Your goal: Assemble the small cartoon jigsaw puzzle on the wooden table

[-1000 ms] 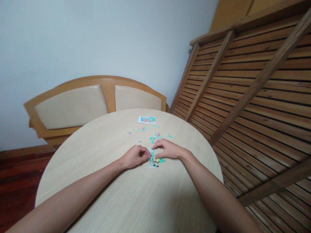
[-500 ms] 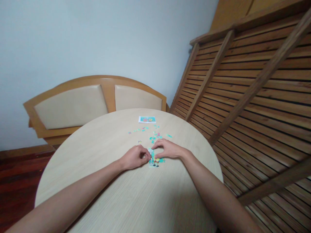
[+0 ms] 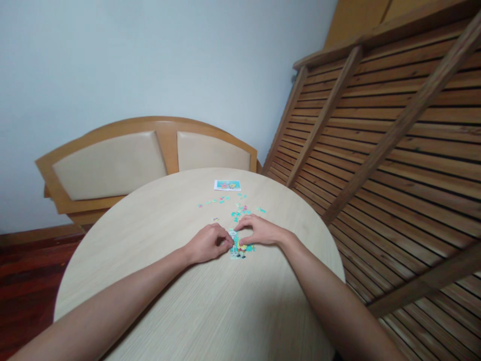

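A partly joined jigsaw puzzle (image 3: 238, 253) with cartoon figures on a green-blue ground lies flat on the table, between my two hands. At its left edge, my left hand (image 3: 211, 243) is closed, thumb and forefinger pinched on a jigsaw piece that the fingers mostly hide. From the right, my right hand (image 3: 260, 230) reaches over the puzzle. Its thumb and fingers are apart in a curve, the fingertips at the puzzle's upper part and the thumb low on its right side. Part of the puzzle is covered by the fingers.
Loose jigsaw pieces (image 3: 236, 214) lie scattered beyond my hands, with one small piece (image 3: 215, 219) nearer the left. A picture card (image 3: 227, 185) rests farther back on the round wooden table (image 3: 150, 220). A padded headboard (image 3: 112, 165) and a slatted wooden frame (image 3: 376, 135) stand behind and right.
Both hands stay in nearly the same place, with only a very slight shift of the left fingers at the puzzle's edge. The loose pieces and the card have not moved.
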`<action>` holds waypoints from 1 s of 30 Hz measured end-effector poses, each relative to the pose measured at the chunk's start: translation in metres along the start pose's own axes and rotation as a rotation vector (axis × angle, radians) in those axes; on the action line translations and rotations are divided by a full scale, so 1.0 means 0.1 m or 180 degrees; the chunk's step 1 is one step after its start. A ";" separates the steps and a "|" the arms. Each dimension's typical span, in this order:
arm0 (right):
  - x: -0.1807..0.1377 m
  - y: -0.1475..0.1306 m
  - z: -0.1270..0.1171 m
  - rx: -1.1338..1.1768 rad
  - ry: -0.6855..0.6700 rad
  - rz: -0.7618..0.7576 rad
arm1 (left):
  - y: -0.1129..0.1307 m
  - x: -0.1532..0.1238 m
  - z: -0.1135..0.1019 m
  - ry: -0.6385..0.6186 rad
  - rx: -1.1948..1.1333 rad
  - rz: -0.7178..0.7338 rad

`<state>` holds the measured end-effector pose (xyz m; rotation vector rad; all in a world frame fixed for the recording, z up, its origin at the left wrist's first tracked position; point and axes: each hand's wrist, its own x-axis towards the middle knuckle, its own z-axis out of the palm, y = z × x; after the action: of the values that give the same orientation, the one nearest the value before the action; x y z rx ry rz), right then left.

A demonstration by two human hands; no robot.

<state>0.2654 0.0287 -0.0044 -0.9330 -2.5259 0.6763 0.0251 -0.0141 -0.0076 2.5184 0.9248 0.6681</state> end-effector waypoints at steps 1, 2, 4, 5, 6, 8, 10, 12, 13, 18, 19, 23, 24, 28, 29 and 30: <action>0.00 0.00 0.00 0.0009 0.0006 -0.0008 | 0.00 0.00 0.00 0.0011 0.0019 0.0018; 0.00 0.00 0.00 0.0020 0.0013 -0.0018 | 0.00 0.00 0.00 0.0024 0.0038 0.0029; 0.00 -0.01 -0.01 0.0036 0.0012 -0.0035 | 0.00 0.00 -0.01 0.0061 0.0068 0.0056; 0.00 -0.01 -0.01 0.0036 0.0003 -0.0042 | -0.01 0.00 -0.01 0.0074 0.0073 0.0094; 0.00 -0.01 -0.01 0.0030 -0.0007 -0.0047 | -0.01 -0.01 -0.01 0.0080 0.0070 0.0156; 0.00 -0.01 -0.01 0.0010 -0.0015 -0.0046 | -0.02 -0.02 -0.01 0.0063 0.0059 0.0335; -0.01 -0.02 -0.01 0.0006 -0.0002 -0.0038 | -0.03 -0.02 -0.02 0.0011 0.0080 0.0514; -0.01 -0.01 -0.01 0.0019 0.0008 -0.0040 | -0.03 -0.03 -0.03 -0.0073 0.0137 0.0664; 0.00 -0.01 -0.01 0.0026 0.0005 -0.0050 | -0.03 -0.03 -0.04 -0.0125 0.0171 0.0740; 0.01 0.01 0.00 0.0067 0.0001 -0.0084 | -0.02 -0.03 -0.06 -0.0267 0.0312 0.1028; 0.01 0.01 0.00 0.0075 0.0000 -0.0089 | -0.02 -0.03 -0.07 -0.0276 0.0338 0.1056; 0.01 0.00 0.00 0.0108 -0.0026 -0.0099 | -0.03 -0.04 -0.10 -0.0364 0.0423 0.1153; 0.01 -0.01 0.00 0.0123 -0.0025 -0.0097 | -0.04 -0.04 -0.11 -0.0391 0.0433 0.1181; 0.00 -0.05 -0.05 0.0246 0.0020 -0.0094 | -0.03 -0.03 -0.14 -0.0478 0.0471 0.1313; -0.01 -0.03 -0.08 0.0256 0.0123 -0.0047 | -0.03 -0.03 -0.15 -0.0487 0.0482 0.1342; -0.03 0.00 -0.11 0.0243 0.0282 0.0038 | -0.02 -0.03 -0.15 -0.0489 0.0492 0.1360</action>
<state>0.2728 0.0298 0.0044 -0.9316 -2.4017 0.7136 0.0143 -0.0118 0.0030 2.8905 0.3983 0.5267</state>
